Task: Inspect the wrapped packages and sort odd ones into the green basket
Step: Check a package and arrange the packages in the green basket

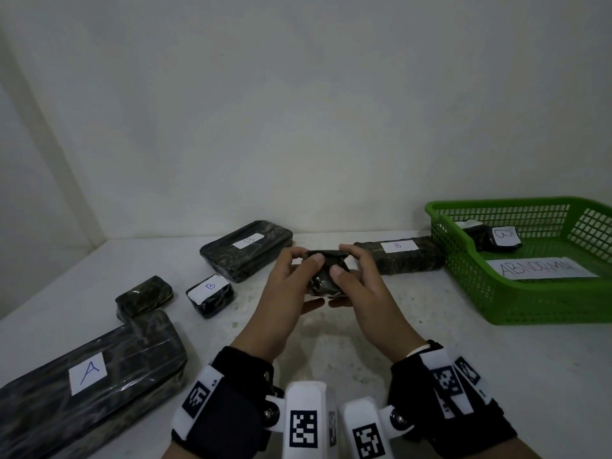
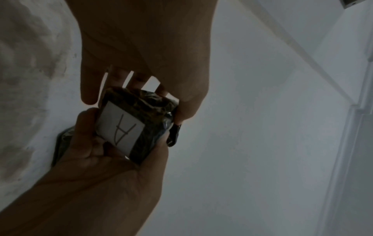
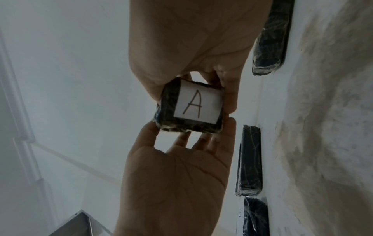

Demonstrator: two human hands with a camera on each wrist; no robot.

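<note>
**Small "A" block held up between both hands**

On the surface (image 1: 397, 326), left to right: at 8 o'clock lies the big A package (image 1: 89, 385), with an unlabelled block (image 1: 144, 294) just beyond it. Next is a small B block (image 1: 210, 294), then a flat B package (image 1: 246, 250) at 11 o'clock.

In the middle, lifted clear of the surface, is the held block (image 1: 326, 271). The left hand (image 1: 284, 293) pinches its left side with thumb on the near face and fingers behind. The right hand (image 1: 364, 286) does the same from the right. Both are curled round it. The wrist views show a white label (image 3: 198, 104) marked A on its underside, facing away from the head camera.

The block looks light and fairly stiff: it keeps square corners under the pinch. Its shiny film wrap is probably slick and creases at the folded ends. The flat side faces give the best hold, as now. Loose wrap folds or the paper label could slip or tear.

To the right, a long B package (image 1: 399, 256) lies at 1 o'clock, touching or nearly touching the basket (image 1: 530, 303) at 2 o'clock. The basket holds B-marked packages (image 1: 496, 238) and an "ABNORMAL" sign (image 1: 539, 268).
</note>
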